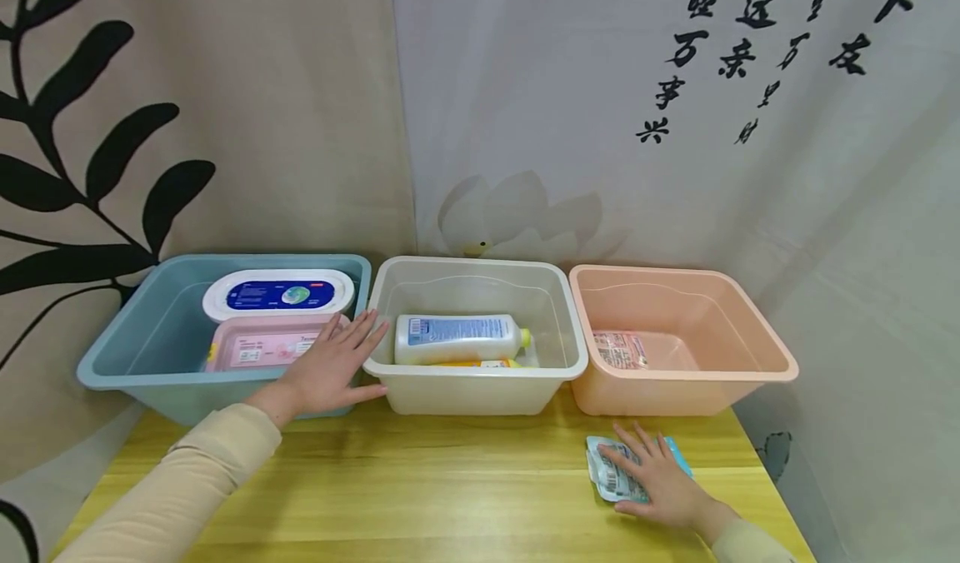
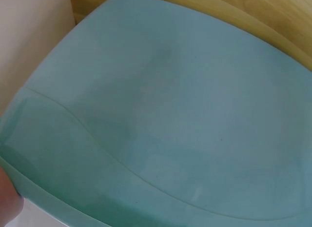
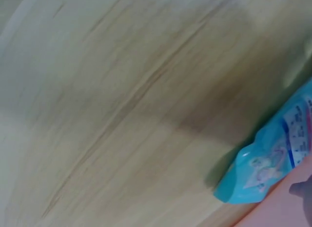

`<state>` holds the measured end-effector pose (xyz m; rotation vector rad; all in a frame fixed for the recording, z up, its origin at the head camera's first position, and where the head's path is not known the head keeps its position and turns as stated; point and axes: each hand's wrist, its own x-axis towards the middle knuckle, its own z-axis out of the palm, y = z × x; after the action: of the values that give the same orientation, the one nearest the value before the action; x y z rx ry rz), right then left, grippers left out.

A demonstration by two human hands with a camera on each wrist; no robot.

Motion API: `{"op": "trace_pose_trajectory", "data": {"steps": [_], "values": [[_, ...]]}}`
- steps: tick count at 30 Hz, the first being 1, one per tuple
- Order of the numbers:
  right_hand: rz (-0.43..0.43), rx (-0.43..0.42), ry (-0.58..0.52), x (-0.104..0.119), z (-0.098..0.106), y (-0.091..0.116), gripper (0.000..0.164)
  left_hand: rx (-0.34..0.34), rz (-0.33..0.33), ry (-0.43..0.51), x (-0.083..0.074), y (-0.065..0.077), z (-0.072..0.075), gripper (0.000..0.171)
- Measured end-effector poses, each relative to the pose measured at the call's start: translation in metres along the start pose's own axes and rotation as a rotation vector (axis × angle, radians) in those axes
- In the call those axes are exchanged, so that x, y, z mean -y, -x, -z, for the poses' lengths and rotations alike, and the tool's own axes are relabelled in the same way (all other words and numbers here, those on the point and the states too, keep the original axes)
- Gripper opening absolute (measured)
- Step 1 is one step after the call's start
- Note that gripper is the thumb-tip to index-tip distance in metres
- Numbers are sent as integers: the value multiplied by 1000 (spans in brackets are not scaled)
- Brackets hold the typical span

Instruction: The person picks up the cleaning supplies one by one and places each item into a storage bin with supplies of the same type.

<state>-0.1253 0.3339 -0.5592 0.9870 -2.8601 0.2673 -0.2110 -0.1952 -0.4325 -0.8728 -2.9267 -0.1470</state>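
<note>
With fingers spread, my left hand lies over the front right rim of the blue bin, its fingertips right at the edge of the beige bin. The left wrist view is filled by the blue bin's outer wall, with a bit of the hand at lower left. On the table at the right, my right hand rests, fingers extended, on a light-blue soft packet. That packet's bright blue end sticks out beside the hand in the right wrist view.
Inside the blue bin are a white wipes pack and a pink-lidded pack. A white bottle lies in the beige bin above a yellow item. The orange bin holds a pink-and-white packet. All three bins stand on a wooden table.
</note>
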Motion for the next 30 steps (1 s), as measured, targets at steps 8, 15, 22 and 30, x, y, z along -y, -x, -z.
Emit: {"op": "trace_pose_trajectory", "data": {"steps": [8,15,22,30], "values": [[-65,88,-46,-6,-8,4,68,-29,-16,5,1,-1,-2,91],[-87,68,-17,-5,-15,4,58,-1,-1,0,0,-1,-1,91],[-90,-21,-37,-2,-21,7,56,-3,-11,-11,-1,-1,0,92],[-124,-49,-118,0,-31,9,60,-13,-6,-14,-1,0,0,91]]}}
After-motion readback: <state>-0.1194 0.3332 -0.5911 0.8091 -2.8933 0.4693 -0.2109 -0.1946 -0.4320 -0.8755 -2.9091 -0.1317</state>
